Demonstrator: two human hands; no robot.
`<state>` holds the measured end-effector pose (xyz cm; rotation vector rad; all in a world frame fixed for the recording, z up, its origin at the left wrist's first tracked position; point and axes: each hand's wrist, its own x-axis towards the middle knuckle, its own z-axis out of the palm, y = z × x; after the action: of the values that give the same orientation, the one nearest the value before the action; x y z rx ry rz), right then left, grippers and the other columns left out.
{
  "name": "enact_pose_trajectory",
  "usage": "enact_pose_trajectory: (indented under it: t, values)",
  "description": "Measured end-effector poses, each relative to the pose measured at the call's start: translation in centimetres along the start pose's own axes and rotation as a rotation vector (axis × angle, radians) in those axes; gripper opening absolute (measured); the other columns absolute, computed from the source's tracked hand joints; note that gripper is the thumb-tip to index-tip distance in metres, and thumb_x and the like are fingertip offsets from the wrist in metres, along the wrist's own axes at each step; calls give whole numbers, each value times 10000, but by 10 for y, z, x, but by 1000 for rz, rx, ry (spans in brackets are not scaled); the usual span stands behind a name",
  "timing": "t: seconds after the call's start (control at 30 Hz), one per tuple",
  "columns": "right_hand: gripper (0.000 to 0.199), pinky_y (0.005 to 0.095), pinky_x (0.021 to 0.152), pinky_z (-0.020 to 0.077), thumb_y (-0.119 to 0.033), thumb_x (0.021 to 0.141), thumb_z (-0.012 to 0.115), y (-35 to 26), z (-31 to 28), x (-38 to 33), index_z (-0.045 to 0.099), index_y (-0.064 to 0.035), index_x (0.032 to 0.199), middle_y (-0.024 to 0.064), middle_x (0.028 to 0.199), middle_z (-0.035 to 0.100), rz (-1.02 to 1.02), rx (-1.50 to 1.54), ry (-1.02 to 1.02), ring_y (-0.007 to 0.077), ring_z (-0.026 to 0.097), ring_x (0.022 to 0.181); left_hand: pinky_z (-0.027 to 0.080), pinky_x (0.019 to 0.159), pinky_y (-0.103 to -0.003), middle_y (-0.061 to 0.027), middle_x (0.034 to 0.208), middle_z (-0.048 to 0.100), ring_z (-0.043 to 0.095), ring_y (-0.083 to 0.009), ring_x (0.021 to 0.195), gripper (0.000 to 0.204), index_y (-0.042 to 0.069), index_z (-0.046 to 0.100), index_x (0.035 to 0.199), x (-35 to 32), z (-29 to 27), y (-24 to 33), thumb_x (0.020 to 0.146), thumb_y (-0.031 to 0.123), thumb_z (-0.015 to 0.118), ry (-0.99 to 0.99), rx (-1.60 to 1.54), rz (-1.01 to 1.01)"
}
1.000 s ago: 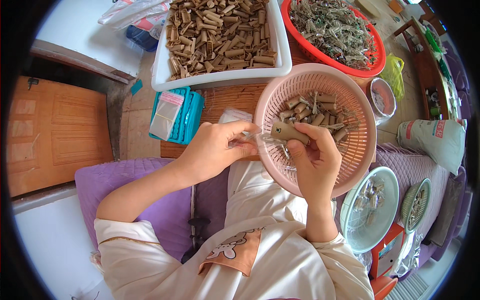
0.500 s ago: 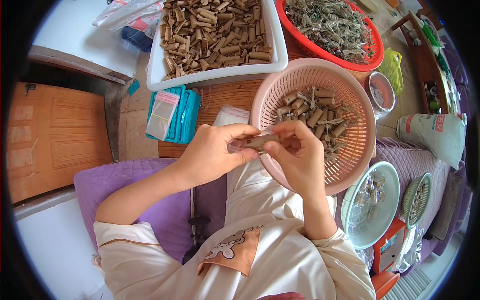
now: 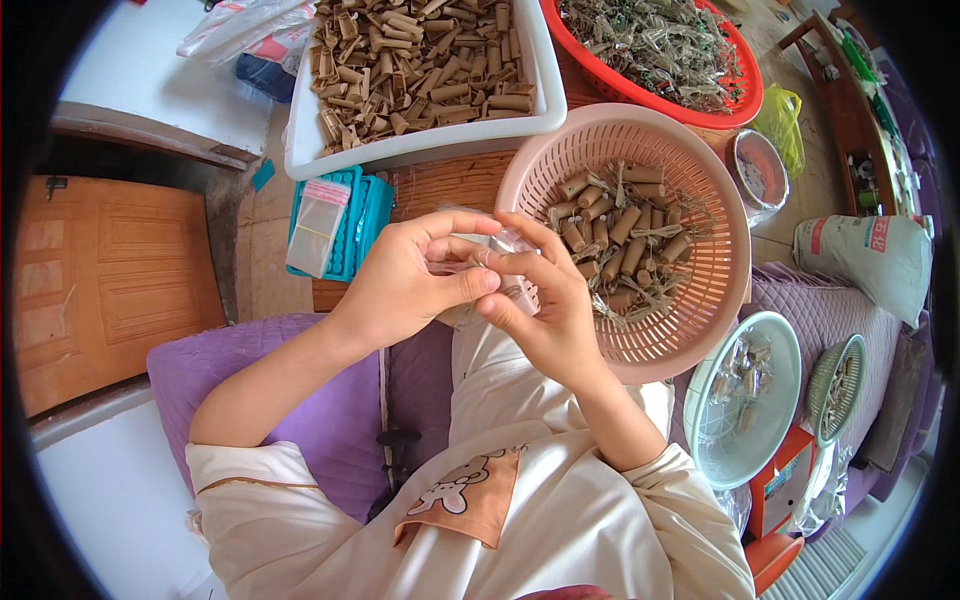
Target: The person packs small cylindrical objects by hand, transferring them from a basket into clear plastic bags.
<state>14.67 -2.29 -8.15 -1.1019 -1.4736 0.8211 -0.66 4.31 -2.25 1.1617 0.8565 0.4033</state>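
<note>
Crowded wooden table, both hands' fingers (image 3: 470,285) pinching clear wrapper (image 3: 508,240) at pink basket (image 3: 720,300) rim

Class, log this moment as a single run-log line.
left hand: holds small clear bag | right hand: pinches same bag | pink basket: brown rolls

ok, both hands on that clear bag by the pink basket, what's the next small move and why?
Probably finish the bag before reaching for more. Both the left hand and right hand pinch a small clear bag at the rim of the pink basket; its contents are hidden behind the fingers. Tied brown rolls lie in the basket, close to the right hand.
</note>
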Motion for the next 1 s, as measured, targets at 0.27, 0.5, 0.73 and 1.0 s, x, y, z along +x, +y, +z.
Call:
enact_pose_trajectory:
  t: [0.27, 0.5, 0.73, 1.0]
  values:
    - [493, 263, 804, 444, -163, 850, 568, -11, 8, -2, 364, -3, 1269, 96, 1121, 507, 349, 891, 144, 143, 507, 986, 479, 759, -240, -102, 1022, 586, 569, -116, 900, 390, 15, 466, 1120, 0, 5, -3, 788, 120, 643, 61, 57, 161]
    - [236, 183, 600, 416, -164, 855, 567, -10, 5, -4, 608, 26, 989, 17, 770, 610, 440, 450, 239, 45, 525, 700, 463, 730, -276, -78, 1051, 562, 557, -179, 863, 382, 38, 531, 1060, -8, 15, 3, 712, 99, 676, 300, 617, 582]
    - [269, 297, 548, 427, -101, 743, 641, -29, 1, -2, 584, 21, 975, 115, 729, 589, 39, -149, 75, 223, 524, 590, 485, 706, -322, -68, 969, 588, 552, -239, 888, 216, 31, 631, 859, -11, 12, 18, 643, 44, 643, 275, 1382, 1160]
    - [283, 313, 550, 424, -84, 690, 658, -26, 5, -3, 592, -17, 957, 69, 731, 588, -181, -279, -9, 217, 505, 599, 486, 669, -306, -96, 872, 613, 578, -228, 747, 132, 10, 603, 779, -14, 0, 19, 648, -4, 608, 171, 1273, 844]
